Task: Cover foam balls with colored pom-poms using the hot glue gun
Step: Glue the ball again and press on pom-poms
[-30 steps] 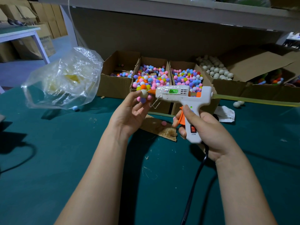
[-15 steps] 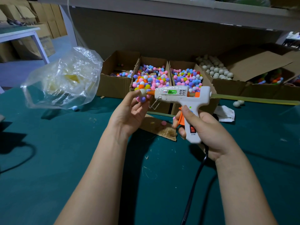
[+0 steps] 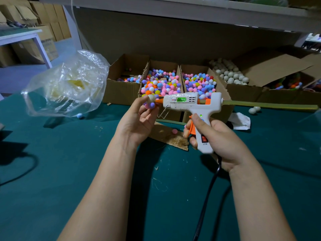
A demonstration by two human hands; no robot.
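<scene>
My left hand (image 3: 139, 121) pinches a small foam ball (image 3: 150, 98) at its fingertips; pink and purple pom-poms stick to the ball's underside. My right hand (image 3: 217, 136) grips the white hot glue gun (image 3: 189, 103) by its handle, a finger on the orange trigger. The gun's orange nozzle touches the bare side of the ball. A glue stick (image 3: 271, 106) juts out behind the gun. Cardboard boxes of colored pom-poms (image 3: 159, 82) stand just beyond the hands.
A box of plain foam balls (image 3: 231, 73) stands at the back right. A crumpled clear plastic bag (image 3: 69, 84) lies at the left on the green table (image 3: 69, 171). A cardboard scrap (image 3: 166, 134) lies under the hands. The gun's black cord (image 3: 206, 197) trails toward me.
The glue gun has shifted slightly left so its nozzle meets the ball. My left hand has barely moved.
</scene>
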